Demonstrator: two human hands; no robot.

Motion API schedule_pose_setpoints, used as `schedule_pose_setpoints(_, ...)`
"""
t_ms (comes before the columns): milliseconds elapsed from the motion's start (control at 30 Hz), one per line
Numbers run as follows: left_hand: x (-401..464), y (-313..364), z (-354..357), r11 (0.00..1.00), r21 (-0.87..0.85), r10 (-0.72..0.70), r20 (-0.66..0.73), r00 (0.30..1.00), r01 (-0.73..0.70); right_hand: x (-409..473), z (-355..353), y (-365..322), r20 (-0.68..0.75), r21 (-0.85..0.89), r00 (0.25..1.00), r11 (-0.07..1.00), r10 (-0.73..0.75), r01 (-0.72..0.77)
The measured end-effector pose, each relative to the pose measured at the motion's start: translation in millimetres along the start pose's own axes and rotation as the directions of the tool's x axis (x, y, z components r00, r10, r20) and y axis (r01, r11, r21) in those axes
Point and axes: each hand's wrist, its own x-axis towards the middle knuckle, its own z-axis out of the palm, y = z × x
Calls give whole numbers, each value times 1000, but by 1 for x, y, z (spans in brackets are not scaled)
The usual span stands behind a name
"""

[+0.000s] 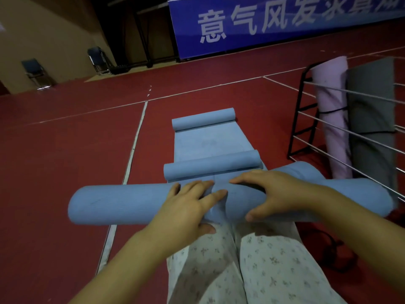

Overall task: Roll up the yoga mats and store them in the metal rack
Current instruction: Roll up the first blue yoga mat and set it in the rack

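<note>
Legs: our patterned trousers (263,270) fill 6 o'clock.
Left hand: our left hand (188,205) lies on the thick blue roll (114,205), fingers spread over its top toward 12, thumb down its near side.
Right hand: our right hand (271,194) cups the same roll just beside the left, fingers curved over the top, thumb on the near face.
Roll: it runs from 9 to 3 o'clock under both hands.
Beyond: at 12 we see a flat blue mat (210,143) with a small curl (210,165) and a far curl (203,119).
Rack: at 2 o'clock the metal rack (306,119) holds a pink roll (333,119) and a grey mat (370,102).
Far: a blue banner (274,20) at 1, folding chairs (37,73) at 10.
</note>
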Motion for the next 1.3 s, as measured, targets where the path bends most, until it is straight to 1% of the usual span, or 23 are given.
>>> schedule_pose_setpoints(67, 3, -2, 9, 999, 34, 6, -63, 998, -4, 6, -3, 2, 39, 38, 999, 999, 10, -12)
schedule_pose_setpoints(133, 12, -4, 9, 1000, 2, -19, -105, 994, 19, 12, -6, 8, 79, 85, 996, 996, 34, -41)
schedule_pose_setpoints(233, 27, -11, 3, 992, -120, -46, -34, 998, 42, 21, -12, 12, 145, 140, 987, 986, 67, -88)
schedule_pose_setpoints(333, 37, -21, -7, 963, -268, -21, 32, 999, 28, 28, -17, 12, 188, 159, 977, 979, 95, -126)
schedule_pose_setpoints(400, 42, -27, -10, 939, -342, -13, 67, 998, 35, 29, -18, 12, 129, 119, 985, 985, 113, -129)
schedule_pose_setpoints(467, 47, -32, -15, 927, -373, -14, 90, 996, 47, 22, -17, 12, -3, 24, 993, 992, 121, -121)
schedule_pose_setpoints(533, 54, -37, -18, 920, -389, 1, 130, 991, 50, 11, -11, 8, -143, -60, 984, 992, 103, -112)
schedule_pose_setpoints(633, 65, -44, -24, 924, -380, 49, 206, 977, 33, -3, 10, -1, -298, -179, 955, 983, -12, -43)
schedule_pose_setpoints(700, 71, -47, -29, 925, -380, 73, 252, 965, 29, -6, 24, -4, -388, -268, 918, 963, -77, -32)
schedule_pose_setpoints(800, 79, -51, -33, 909, -415, 97, 305, 948, 41, -3, 31, -3, -430, -325, 900, 943, -73, -78)
schedule_pose_setpoints(933, 85, -56, -32, 888, -454, 101, 338, 936, 68, 6, 25, 2, -378, -340, 925, 934, -33, -105)
schedule_pose_setpoints(967, 84, -57, -30, 884, -462, 92, 335, 938, 78, 7, 24, 3, -357, -321, 934, 941, -14, -109)
schedule_pose_setpoints(1033, 77, -57, -24, 865, -495, 63, 270, 961, 82, 10, 21, 7, -330, -263, 944, 958, 21, -114)
schedule_pose_setpoints(1133, 60, -55, -13, 871, -490, -7, 48, 999, 29, 14, 14, 8, -291, -203, 955, 972, 54, -117)
schedule_pose_setpoints(1267, 45, -48, 0, 940, -335, 13, -150, 989, -63, 21, 3, 9, -212, -158, 973, 979, 95, -130)
schedule_pose_setpoints(1300, 44, -48, 4, 958, -280, 18, -175, 984, -67, 22, 0, 9, -201, -139, 975, 982, 96, -126)
